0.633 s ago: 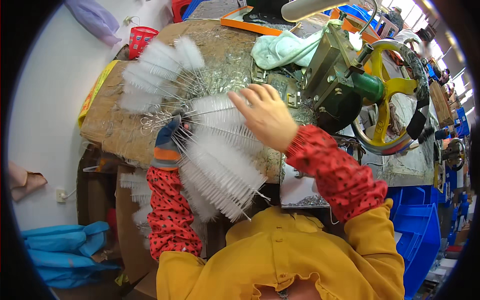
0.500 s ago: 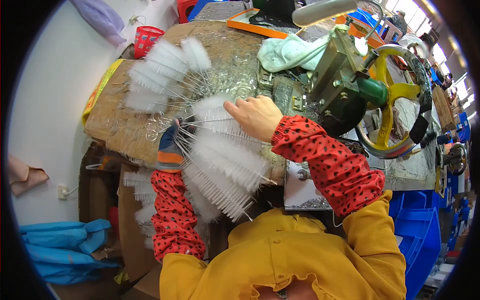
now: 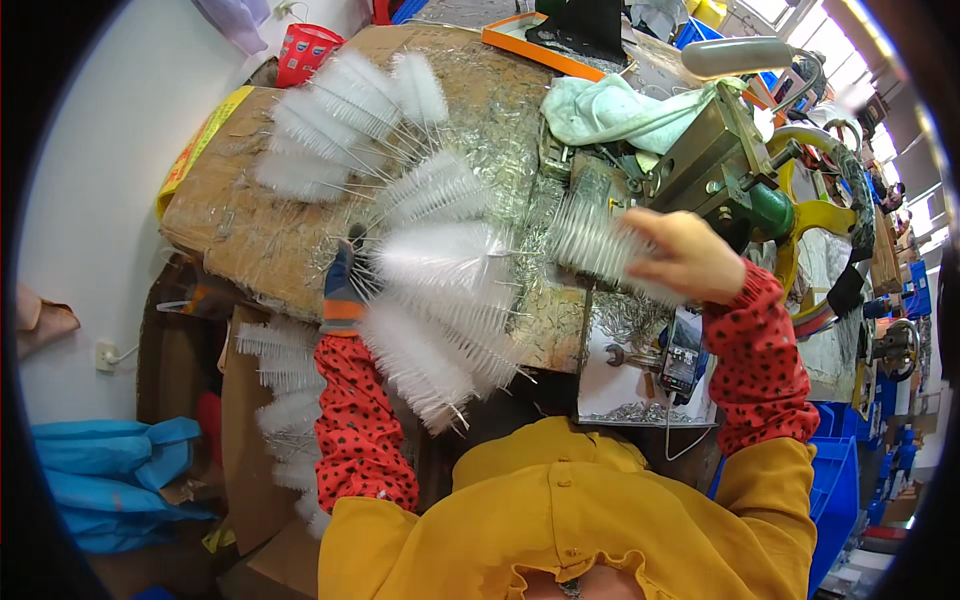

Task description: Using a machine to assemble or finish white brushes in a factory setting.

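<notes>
My left hand (image 3: 342,285), in a dark blue and orange glove, is closed round the wire handles of several white bristle brushes (image 3: 440,262). Their heads fan out to the right over the near edge of the cardboard-covered bench. In my bare right hand (image 3: 692,258) is a single white wire brush (image 3: 592,238), blurred, held apart from that bunch by its right end. Its left end reaches back toward the bunch. Another group of white brushes (image 3: 345,110) lies on the bench beyond my left hand, handles toward me.
A metal fixture (image 3: 710,165) with a yellow handwheel (image 3: 825,215) stands at the right, below a lamp (image 3: 735,57). A pale green cloth (image 3: 610,110) lies nearby. A white tray (image 3: 610,400) holds a wrench (image 3: 630,357) and a phone-like device (image 3: 683,350). More brushes (image 3: 280,365) hang lower left.
My right hand has moved right, away from the bunch, and now holds one brush. The bunch in my left hand has shifted slightly. The view has tilted a little, showing more of the white tray.
</notes>
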`<state>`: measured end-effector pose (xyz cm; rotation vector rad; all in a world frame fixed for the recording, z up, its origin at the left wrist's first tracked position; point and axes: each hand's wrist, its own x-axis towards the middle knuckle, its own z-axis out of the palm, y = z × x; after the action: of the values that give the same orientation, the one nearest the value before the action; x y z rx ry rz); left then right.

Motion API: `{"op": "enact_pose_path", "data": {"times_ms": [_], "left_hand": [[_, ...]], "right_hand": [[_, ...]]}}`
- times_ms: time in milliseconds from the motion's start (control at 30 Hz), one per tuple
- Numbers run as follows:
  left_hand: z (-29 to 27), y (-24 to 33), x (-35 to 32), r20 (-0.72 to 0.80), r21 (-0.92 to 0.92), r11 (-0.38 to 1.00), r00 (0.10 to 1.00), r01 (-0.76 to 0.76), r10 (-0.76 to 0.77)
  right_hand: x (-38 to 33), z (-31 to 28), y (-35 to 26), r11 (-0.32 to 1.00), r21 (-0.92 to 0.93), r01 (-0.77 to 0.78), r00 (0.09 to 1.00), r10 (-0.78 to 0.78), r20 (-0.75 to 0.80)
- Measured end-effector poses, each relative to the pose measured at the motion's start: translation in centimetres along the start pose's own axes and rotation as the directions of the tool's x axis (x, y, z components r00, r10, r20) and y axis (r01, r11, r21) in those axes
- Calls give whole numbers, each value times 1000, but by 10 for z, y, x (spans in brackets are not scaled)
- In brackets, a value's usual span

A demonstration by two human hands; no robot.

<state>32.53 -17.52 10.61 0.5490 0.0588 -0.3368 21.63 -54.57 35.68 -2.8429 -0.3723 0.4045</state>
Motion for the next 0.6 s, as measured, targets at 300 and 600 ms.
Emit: {"op": "enact_pose_path", "data": {"times_ms": [300, 600], "left_hand": [[23, -13, 1, 369, -87, 970, 912, 229, -182], [16, -22, -4, 100, -108, 963, 967, 246, -235]], "right_hand": [[104, 48, -46, 856, -214, 471, 837, -510, -199], [148, 146, -28, 835, -479, 270, 906, -389, -168]]}}
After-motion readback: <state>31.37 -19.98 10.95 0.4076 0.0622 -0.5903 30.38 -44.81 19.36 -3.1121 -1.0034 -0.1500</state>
